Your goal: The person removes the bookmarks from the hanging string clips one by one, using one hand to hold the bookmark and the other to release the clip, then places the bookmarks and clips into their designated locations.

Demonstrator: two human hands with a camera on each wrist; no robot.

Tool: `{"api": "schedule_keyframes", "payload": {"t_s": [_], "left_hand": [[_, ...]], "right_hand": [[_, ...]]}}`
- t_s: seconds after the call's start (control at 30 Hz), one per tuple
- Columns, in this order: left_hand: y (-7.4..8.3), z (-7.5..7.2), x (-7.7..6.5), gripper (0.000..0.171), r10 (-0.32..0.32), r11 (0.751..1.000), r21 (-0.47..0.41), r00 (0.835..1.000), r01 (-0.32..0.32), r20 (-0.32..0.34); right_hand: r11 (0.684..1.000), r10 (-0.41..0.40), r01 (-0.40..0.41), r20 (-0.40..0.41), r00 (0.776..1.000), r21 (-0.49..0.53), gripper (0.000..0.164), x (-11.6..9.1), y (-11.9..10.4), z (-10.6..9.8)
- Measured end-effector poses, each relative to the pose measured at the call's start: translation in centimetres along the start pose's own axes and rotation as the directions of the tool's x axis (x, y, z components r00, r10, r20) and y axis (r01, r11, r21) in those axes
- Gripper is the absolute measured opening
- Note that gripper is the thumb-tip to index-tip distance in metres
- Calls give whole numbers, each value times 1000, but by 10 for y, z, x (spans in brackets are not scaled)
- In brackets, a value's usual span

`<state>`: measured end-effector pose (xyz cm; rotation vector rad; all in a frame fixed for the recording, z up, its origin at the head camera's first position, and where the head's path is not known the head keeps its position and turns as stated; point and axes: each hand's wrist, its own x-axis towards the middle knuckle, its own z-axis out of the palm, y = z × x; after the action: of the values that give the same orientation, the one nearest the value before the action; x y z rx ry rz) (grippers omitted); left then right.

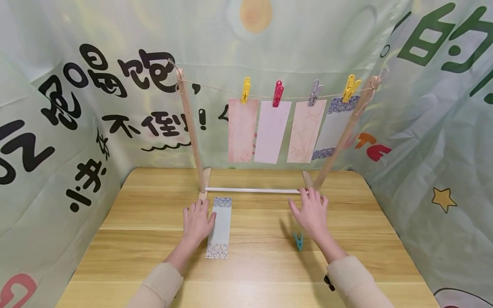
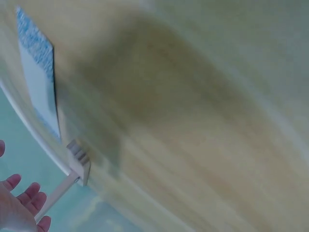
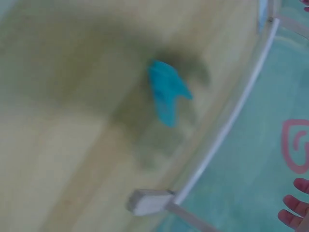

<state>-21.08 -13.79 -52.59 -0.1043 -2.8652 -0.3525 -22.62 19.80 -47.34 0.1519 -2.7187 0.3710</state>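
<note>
My left hand (image 1: 197, 222) is open near the left foot of a wooden stand, its thumb by a white card with blue patterned ends (image 1: 221, 226); whether it touches the card I cannot tell. Fingers spread, my right hand (image 1: 311, 211) is by the stand's right foot, holding nothing. A teal clothespin (image 1: 298, 241) lies on the table beside the right wrist, and shows larger in the right wrist view (image 3: 166, 92). Between the stand's posts runs a string (image 1: 215, 89) where yellow, red and grey clothespins hold a pink card (image 1: 242, 130), a lilac card (image 1: 272, 132), a peach card (image 1: 306, 131) and another blue-patterned card (image 1: 336, 126).
A white rod (image 1: 250, 190) joins the left post (image 1: 191, 132) and the leaning right post (image 1: 343, 137) near the table's back edge. A printed cloth (image 1: 300, 38) hangs behind and along both sides of the wooden table (image 1: 262, 265).
</note>
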Motion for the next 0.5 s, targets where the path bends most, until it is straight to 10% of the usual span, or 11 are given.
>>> {"api": "schedule_keyframes", "payload": {"t_s": [0.5], "left_hand": [[7, -24, 30, 53, 7, 993, -120, 998, -14, -65]], "right_hand": [[995, -78, 84, -116, 990, 44, 51, 46, -25, -35]]}}
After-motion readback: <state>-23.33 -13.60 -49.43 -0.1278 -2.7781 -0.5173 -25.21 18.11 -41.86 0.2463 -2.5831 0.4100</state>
